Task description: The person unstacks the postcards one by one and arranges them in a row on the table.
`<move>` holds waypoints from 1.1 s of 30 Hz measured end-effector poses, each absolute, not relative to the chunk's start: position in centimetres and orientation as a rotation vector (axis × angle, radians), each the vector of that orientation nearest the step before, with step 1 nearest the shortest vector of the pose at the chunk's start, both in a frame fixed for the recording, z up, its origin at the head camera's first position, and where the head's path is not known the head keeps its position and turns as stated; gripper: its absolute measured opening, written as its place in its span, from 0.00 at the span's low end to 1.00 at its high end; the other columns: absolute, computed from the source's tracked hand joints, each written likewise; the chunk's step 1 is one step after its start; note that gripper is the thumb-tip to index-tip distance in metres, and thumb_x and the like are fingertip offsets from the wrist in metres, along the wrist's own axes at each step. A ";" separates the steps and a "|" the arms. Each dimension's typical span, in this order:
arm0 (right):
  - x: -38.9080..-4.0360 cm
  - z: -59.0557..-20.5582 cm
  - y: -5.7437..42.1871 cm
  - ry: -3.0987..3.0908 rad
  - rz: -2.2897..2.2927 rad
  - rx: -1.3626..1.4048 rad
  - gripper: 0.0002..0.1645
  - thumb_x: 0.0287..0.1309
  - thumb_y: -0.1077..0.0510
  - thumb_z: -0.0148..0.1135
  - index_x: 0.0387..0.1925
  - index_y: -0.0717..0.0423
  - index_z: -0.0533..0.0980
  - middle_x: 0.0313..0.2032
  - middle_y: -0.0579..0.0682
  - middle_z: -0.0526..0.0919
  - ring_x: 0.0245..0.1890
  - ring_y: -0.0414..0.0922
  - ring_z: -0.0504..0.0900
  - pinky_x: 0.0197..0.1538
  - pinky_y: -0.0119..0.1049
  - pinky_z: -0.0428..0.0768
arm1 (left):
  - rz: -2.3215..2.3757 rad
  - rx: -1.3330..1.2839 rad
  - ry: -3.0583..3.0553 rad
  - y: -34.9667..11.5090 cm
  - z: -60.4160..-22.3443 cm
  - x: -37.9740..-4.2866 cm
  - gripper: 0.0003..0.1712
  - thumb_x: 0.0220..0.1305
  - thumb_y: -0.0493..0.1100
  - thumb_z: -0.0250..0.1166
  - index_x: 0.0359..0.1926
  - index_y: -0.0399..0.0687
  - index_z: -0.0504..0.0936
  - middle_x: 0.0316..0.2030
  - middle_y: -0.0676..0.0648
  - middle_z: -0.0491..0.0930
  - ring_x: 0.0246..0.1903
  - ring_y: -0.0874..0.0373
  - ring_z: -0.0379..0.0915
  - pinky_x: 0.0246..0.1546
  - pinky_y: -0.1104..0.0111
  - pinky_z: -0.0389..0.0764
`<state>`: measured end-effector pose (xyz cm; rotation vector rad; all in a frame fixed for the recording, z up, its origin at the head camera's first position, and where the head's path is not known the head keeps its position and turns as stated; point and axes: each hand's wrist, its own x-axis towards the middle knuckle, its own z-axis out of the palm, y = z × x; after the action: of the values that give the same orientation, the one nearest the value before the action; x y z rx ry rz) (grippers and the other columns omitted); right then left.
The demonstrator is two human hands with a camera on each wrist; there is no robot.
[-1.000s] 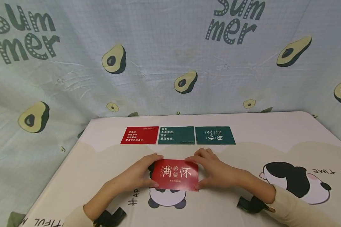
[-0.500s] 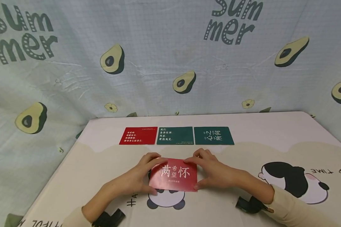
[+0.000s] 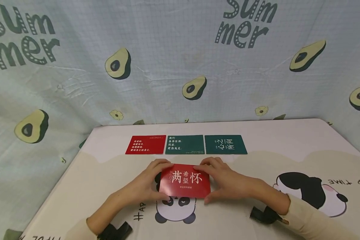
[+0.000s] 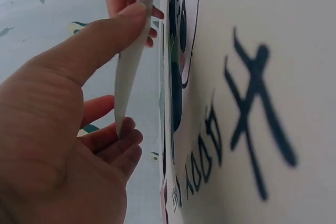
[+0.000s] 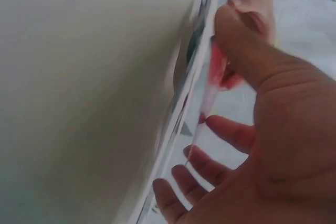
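Note:
Both hands hold a red card with white Chinese characters, face up over the panda print on the tablecloth. My left hand grips its left end, thumb by the lower corner and fingers at the upper one. At the right end, my right hand has its index finger over the top edge and its thumb by the bottom corner. From the left wrist, the card appears nearly edge-on and raised off the cloth. The right wrist view shows the same card between thumb and fingers, slightly blurred.
Beyond the hands lies a row of cards: a red card, a green card in the middle and another green card at right. A printed tablecloth covers the table. Behind hangs an avocado-patterned curtain.
The red card tilted and caught glare, then rose slightly away from the person, showing more of the panda's face. The left fingers shifted along its upper left corner. The row of cards stayed put.

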<state>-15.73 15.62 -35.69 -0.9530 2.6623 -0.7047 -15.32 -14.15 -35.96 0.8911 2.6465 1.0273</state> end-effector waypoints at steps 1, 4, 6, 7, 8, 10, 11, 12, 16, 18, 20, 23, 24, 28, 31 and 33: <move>-15.7 -35.5 15.7 2.672 -0.689 -0.971 0.57 0.36 0.32 0.74 0.69 0.38 0.61 0.61 0.39 0.60 0.63 0.41 0.55 0.51 0.38 0.78 | 1.033 0.891 2.650 -14.1 -35.9 -15.4 0.51 0.42 0.49 0.79 0.68 0.52 0.64 0.63 0.52 0.60 0.63 0.55 0.56 0.48 0.63 0.79; -15.8 -35.2 16.1 2.696 -0.660 -1.011 0.58 0.36 0.31 0.73 0.70 0.37 0.59 0.63 0.39 0.58 0.64 0.41 0.54 0.54 0.42 0.76 | 1.043 0.882 2.663 -13.8 -35.8 -15.4 0.51 0.42 0.48 0.79 0.68 0.52 0.64 0.64 0.51 0.60 0.64 0.54 0.54 0.45 0.65 0.80; -15.9 -35.1 16.4 2.707 -0.652 -1.033 0.57 0.38 0.31 0.73 0.70 0.36 0.59 0.63 0.39 0.57 0.64 0.41 0.53 0.55 0.42 0.75 | 1.046 0.880 2.672 -13.6 -35.7 -15.4 0.51 0.42 0.49 0.79 0.68 0.52 0.64 0.64 0.51 0.60 0.64 0.54 0.53 0.45 0.66 0.80; -16.0 -35.1 16.6 2.711 -0.651 -1.037 0.57 0.38 0.32 0.73 0.70 0.36 0.59 0.63 0.39 0.57 0.64 0.41 0.53 0.55 0.42 0.75 | 1.046 0.884 2.675 -13.5 -35.7 -15.5 0.51 0.43 0.49 0.78 0.68 0.52 0.64 0.65 0.51 0.59 0.65 0.54 0.53 0.44 0.66 0.80; -16.0 -35.0 16.8 2.712 -0.649 -1.037 0.56 0.39 0.33 0.73 0.70 0.36 0.59 0.64 0.39 0.57 0.65 0.42 0.53 0.55 0.41 0.76 | 1.044 0.889 2.683 -13.3 -35.6 -15.5 0.51 0.43 0.49 0.78 0.68 0.53 0.64 0.65 0.51 0.59 0.65 0.54 0.52 0.45 0.65 0.80; -16.3 -34.9 17.2 2.721 -0.640 -1.048 0.55 0.41 0.35 0.74 0.70 0.36 0.59 0.64 0.39 0.57 0.65 0.42 0.53 0.53 0.39 0.77 | 1.038 0.901 2.695 -12.9 -35.5 -15.6 0.50 0.43 0.49 0.78 0.68 0.52 0.64 0.65 0.51 0.59 0.65 0.54 0.52 0.46 0.64 0.80; -16.4 -34.8 17.4 2.722 -0.639 -1.052 0.54 0.41 0.36 0.74 0.70 0.36 0.59 0.65 0.40 0.57 0.65 0.42 0.53 0.52 0.39 0.77 | 1.033 0.907 2.702 -12.7 -35.5 -15.6 0.50 0.43 0.49 0.78 0.68 0.52 0.64 0.65 0.50 0.59 0.65 0.53 0.52 0.46 0.63 0.80; -16.5 -34.6 17.7 2.724 -0.642 -1.056 0.54 0.41 0.37 0.74 0.70 0.36 0.60 0.65 0.40 0.57 0.66 0.42 0.53 0.51 0.38 0.78 | 1.032 0.913 2.707 -12.5 -35.5 -15.7 0.51 0.43 0.49 0.78 0.68 0.52 0.64 0.65 0.50 0.59 0.65 0.53 0.52 0.46 0.62 0.80; -17.1 -34.0 18.8 2.729 -0.684 -1.102 0.53 0.41 0.41 0.76 0.69 0.40 0.61 0.65 0.43 0.58 0.66 0.45 0.54 0.49 0.39 0.79 | 1.034 0.938 2.737 -11.3 -35.3 -16.2 0.52 0.42 0.49 0.79 0.68 0.49 0.64 0.64 0.48 0.59 0.64 0.53 0.52 0.47 0.60 0.80; -17.4 -33.9 19.5 2.735 -0.703 -1.120 0.53 0.41 0.42 0.76 0.69 0.40 0.61 0.65 0.44 0.58 0.66 0.47 0.54 0.49 0.40 0.80 | 1.037 0.957 2.751 -10.7 -35.2 -16.5 0.52 0.42 0.50 0.79 0.68 0.47 0.64 0.64 0.47 0.59 0.65 0.53 0.52 0.47 0.61 0.80; -17.7 -33.8 20.1 2.736 -0.725 -1.139 0.53 0.42 0.43 0.77 0.69 0.41 0.61 0.65 0.45 0.58 0.66 0.48 0.54 0.48 0.41 0.80 | 1.036 0.977 2.761 -10.1 -35.0 -16.7 0.52 0.42 0.50 0.79 0.68 0.46 0.64 0.65 0.46 0.58 0.65 0.53 0.52 0.47 0.61 0.80; -18.2 -33.7 21.0 2.746 -0.735 -1.138 0.53 0.42 0.44 0.77 0.69 0.41 0.61 0.66 0.45 0.58 0.66 0.48 0.53 0.47 0.41 0.81 | 1.016 1.007 2.778 -9.2 -34.7 -17.1 0.52 0.43 0.50 0.78 0.68 0.46 0.63 0.65 0.46 0.58 0.65 0.54 0.51 0.46 0.63 0.80; -18.3 -33.7 21.3 2.749 -0.739 -1.138 0.53 0.42 0.44 0.77 0.69 0.41 0.61 0.66 0.46 0.58 0.66 0.48 0.53 0.47 0.41 0.81 | 1.007 1.019 2.781 -9.0 -34.6 -17.3 0.52 0.43 0.50 0.78 0.68 0.45 0.63 0.65 0.46 0.58 0.65 0.53 0.51 0.47 0.63 0.80; -19.0 -33.7 22.5 2.778 -0.716 -1.133 0.52 0.41 0.43 0.77 0.69 0.42 0.62 0.65 0.46 0.59 0.65 0.49 0.55 0.49 0.45 0.80 | 0.965 1.069 2.793 -7.9 -34.2 -18.1 0.52 0.44 0.49 0.78 0.68 0.44 0.63 0.65 0.45 0.58 0.66 0.53 0.51 0.48 0.64 0.79; -19.5 -33.6 23.4 2.789 -0.728 -1.134 0.51 0.41 0.43 0.77 0.68 0.43 0.64 0.65 0.47 0.61 0.65 0.49 0.56 0.49 0.46 0.80 | 0.940 1.100 2.801 -7.2 -34.0 -18.8 0.51 0.44 0.48 0.78 0.68 0.44 0.63 0.65 0.45 0.59 0.65 0.53 0.52 0.49 0.64 0.78; -19.8 -33.4 23.9 2.793 -0.749 -1.128 0.51 0.41 0.45 0.78 0.68 0.44 0.64 0.65 0.47 0.61 0.65 0.49 0.56 0.48 0.46 0.80 | 0.928 1.120 2.808 -6.7 -33.9 -19.3 0.52 0.44 0.49 0.78 0.68 0.43 0.63 0.64 0.45 0.60 0.64 0.53 0.53 0.49 0.64 0.78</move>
<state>-19.79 23.90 -33.42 -1.1280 2.7927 -0.7489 -19.31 -6.72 -33.91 1.1198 2.8082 0.9275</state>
